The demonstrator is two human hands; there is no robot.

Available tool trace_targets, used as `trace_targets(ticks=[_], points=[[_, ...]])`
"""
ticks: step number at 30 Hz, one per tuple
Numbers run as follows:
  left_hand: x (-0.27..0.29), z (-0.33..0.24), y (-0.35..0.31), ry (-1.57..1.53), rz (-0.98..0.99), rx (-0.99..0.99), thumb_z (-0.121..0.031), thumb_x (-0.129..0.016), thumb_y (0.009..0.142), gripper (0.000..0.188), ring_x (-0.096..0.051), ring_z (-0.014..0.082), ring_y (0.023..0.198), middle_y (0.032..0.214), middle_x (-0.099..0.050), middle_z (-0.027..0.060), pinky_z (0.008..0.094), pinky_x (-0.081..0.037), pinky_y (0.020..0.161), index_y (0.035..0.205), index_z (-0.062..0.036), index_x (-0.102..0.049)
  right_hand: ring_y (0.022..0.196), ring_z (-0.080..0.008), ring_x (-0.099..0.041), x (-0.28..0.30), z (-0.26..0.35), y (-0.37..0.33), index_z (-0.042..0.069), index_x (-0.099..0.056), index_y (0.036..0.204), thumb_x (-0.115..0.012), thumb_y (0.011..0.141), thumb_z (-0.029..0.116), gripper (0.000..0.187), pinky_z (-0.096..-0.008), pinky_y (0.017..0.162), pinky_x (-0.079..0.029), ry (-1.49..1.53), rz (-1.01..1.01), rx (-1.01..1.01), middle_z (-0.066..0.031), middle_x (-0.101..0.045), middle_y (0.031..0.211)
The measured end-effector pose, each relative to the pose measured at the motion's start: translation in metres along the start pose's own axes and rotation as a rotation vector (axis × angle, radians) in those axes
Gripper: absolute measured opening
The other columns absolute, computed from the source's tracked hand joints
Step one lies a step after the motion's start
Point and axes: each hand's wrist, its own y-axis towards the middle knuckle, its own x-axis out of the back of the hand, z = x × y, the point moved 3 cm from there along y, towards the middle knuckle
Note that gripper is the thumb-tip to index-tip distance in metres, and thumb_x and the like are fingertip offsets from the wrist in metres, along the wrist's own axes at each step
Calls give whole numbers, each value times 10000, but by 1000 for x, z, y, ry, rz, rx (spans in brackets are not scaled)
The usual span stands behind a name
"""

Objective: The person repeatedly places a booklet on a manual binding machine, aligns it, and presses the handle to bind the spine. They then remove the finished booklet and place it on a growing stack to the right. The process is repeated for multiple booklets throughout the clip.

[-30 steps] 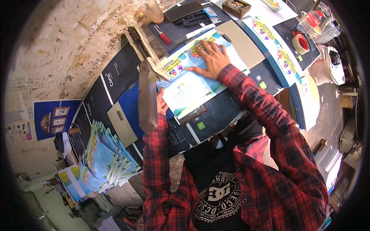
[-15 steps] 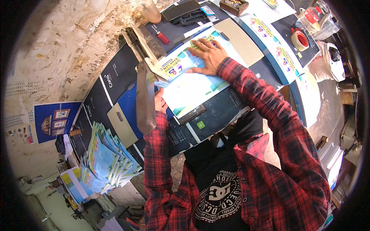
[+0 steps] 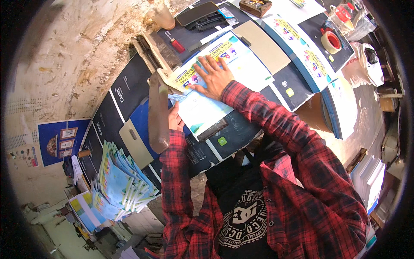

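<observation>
The right hand (image 3: 212, 81) lies flat with its fingers spread, palm down on white and light-blue printed paper sheets (image 3: 243, 69) with yellow lettering and small coloured pictures. These sheets lie around the middle of the dark panel-covered tabletop (image 3: 243, 127), between its far edge along the wall and its near edge beside the person.

The left hand (image 3: 174, 118) has its fingers bent at the left edge of the sheets, just beside a long, rounded, rust-brown bar (image 3: 158, 123). Whether it grips the paper cannot be told. The bar stands next to a narrow beige frame (image 3: 151, 54) near the far edge.

A dark, oblong block (image 3: 212, 129) sits just beside the sheets, on the near-edge side. Close to the far edge lie a small tool with a red handle (image 3: 177, 45) and a translucent plastic cup (image 3: 162, 17). A long stack of printed sheets with blue sides (image 3: 302, 56) occupies the tabletop toward its right end; beyond it, near that end, is a tape roll with a red core (image 3: 331, 42). At the left end, light-blue printed booklets (image 3: 123, 177) stand in a loose, fanned heap.
</observation>
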Motion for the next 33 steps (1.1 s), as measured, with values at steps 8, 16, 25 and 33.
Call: trace_targets(ticks=[8, 16, 25, 33], points=[[-4, -1, 6, 12, -18, 26, -133, -664, 920, 344, -679, 278, 1021, 1133, -667, 176, 404, -563, 895, 1180, 73, -573, 1395, -317, -369, 4, -14, 0, 138, -510, 1393, -403, 909, 692, 744, -539, 1131, -266, 53, -2, 5, -132, -430, 1486], [-5, 7, 6, -45, 37, -105, -159, -694, 904, 351, -685, 264, 993, 1111, -676, 162, 394, -564, 868, 1162, 53, -588, 1417, -325, -341, 9, -13, 0, 162, -460, 1441, -438, 854, 764, 841, -556, 1157, -209, -47, 63, -63, -121, -376, 1531], [24, 14, 19, 928, -154, -832, -249, -704, 826, 470, -638, 274, 1028, 1117, -667, 127, 372, -501, 854, 1241, -51, -606, 1417, -305, -341, 7, -10, 3, 178, -464, 1445, -539, 825, 723, 829, -549, 1156, -201, -62, 51, -51, -95, -398, 1519], [0, 33, -49, 1312, -248, -1115, -311, -652, 822, 607, -427, 343, 1277, 1396, -469, 104, 523, -303, 1065, 1336, -21, -509, 1412, -335, -354, 3, -8, 5, 190, -487, 1428, -587, 776, 754, 868, -542, 1144, -237, -41, 48, 1, -109, -399, 1522]])
